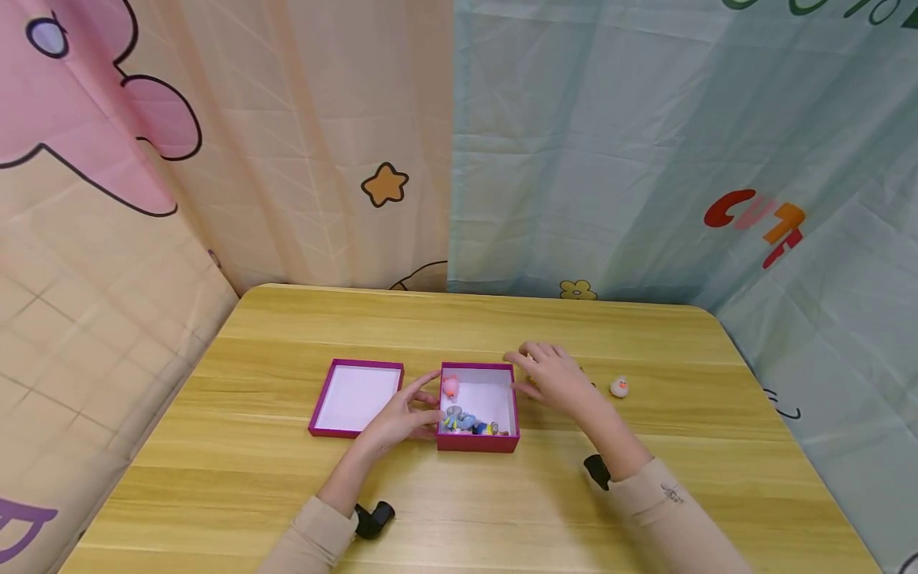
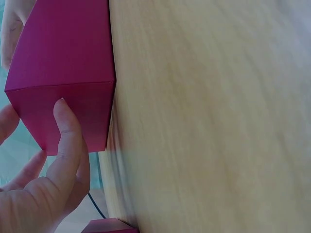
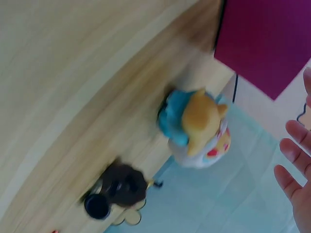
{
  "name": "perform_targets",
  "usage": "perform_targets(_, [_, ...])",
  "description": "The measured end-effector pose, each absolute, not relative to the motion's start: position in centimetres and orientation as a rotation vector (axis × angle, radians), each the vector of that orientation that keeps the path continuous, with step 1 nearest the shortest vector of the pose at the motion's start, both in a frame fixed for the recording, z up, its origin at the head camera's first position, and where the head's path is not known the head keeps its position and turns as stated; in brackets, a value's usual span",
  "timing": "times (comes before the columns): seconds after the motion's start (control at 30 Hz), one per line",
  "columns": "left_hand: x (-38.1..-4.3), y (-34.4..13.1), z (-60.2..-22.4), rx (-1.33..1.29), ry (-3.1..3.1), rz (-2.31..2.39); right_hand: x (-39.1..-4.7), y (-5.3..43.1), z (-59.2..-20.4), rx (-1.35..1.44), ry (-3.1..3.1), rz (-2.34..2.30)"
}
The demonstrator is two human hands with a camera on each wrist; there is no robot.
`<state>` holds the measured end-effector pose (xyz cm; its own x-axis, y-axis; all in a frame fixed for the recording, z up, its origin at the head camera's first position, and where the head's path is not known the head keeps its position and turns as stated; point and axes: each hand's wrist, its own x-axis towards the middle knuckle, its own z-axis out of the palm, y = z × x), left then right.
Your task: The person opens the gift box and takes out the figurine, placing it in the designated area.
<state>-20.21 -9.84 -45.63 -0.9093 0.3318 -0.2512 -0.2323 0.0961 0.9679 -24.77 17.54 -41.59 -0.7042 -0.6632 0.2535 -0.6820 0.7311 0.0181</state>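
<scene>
A magenta box (image 1: 478, 443) with a white inside stands on the table. Against its left wall my left hand (image 1: 398, 414) rests with fingers lightly bent, the fingertips touching the wall (image 2: 68, 43) in the left wrist view. Inside the box lie a pink toy figure (image 1: 450, 387) and several small blue and yellow figures (image 1: 462, 421). My right hand (image 1: 559, 379) hovers by the box's right rim, fingers spread and nothing seen between them. Near it, the right wrist view shows a teal and yellow figure (image 3: 201, 119) and a dark brown figure (image 3: 121, 187); the hand mostly hides them in the head view.
A matching magenta lid (image 1: 355, 399) lies inside up, left of the box, close to my left hand. A small white figure with an orange beak (image 1: 619, 387) stands right of my right hand. Printed curtains (image 1: 574, 159) hang behind the wooden table (image 1: 610, 526).
</scene>
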Motion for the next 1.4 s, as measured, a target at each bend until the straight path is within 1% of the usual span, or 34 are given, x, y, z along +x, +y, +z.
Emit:
perform_targets(0.3, [-20.3, -9.9, -45.7, 0.094, 1.957, 1.881, -24.6, 14.3, -42.5, 1.277, -2.650, 0.091])
perform_targets(0.57, [-20.4, -9.9, -45.7, 0.127, 1.949, 1.875, -24.3, 12.6, -43.0, 1.459, -2.665, -0.071])
perform_targets(0.8, [-20.3, -10.0, -45.6, 0.121, 1.934, 1.889, -24.1, 11.8, -43.2, 1.492, -2.699, -0.073])
perform_targets(1.17, [-20.4, -9.9, -45.6, 0.116, 1.945, 1.879, -23.9, 11.1, -43.7, 1.504, -2.768, -0.218])
perform_targets(1.4, [-20.2, -9.8, -45.3, 0.112, 1.945, 1.875, -23.8, 11.1, -43.4, 1.521, -2.775, -0.233])
